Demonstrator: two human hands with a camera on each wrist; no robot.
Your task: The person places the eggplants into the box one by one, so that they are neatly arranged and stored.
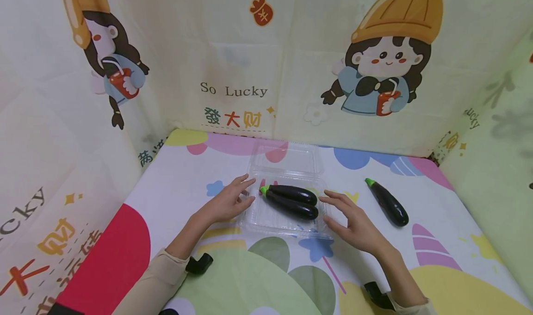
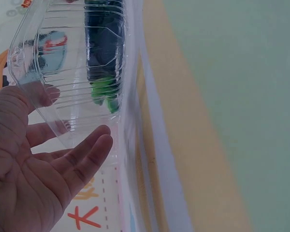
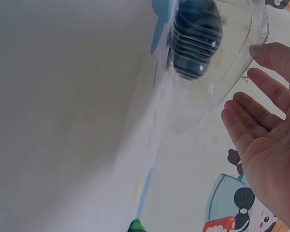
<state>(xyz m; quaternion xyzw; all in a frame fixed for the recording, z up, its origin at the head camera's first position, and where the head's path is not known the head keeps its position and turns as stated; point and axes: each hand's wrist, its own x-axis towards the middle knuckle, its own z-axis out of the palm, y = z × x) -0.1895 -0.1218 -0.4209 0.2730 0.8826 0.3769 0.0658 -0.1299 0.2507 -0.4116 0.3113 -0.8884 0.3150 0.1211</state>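
Note:
An open clear plastic clamshell box (image 1: 266,220) lies on the table with its lid (image 1: 287,160) folded back toward the rear wall. Two dark eggplants (image 1: 291,208) with green stem ends rest side by side in its base, stems to the left. My left hand (image 1: 231,201) is at the box's left rim, fingers loosely spread; in the left wrist view the thumb tip (image 2: 50,94) overlaps the clear wall. On the other side, my right hand (image 1: 351,220) has its fingers reaching to the right rim, the thumb tip (image 3: 255,50) right at the edge.
A third eggplant (image 1: 387,202) lies on the table to the right of the right hand. The tablecloth (image 1: 175,190) carries colourful printed shapes. Printed cloth walls (image 1: 300,60) stand at the back and both sides.

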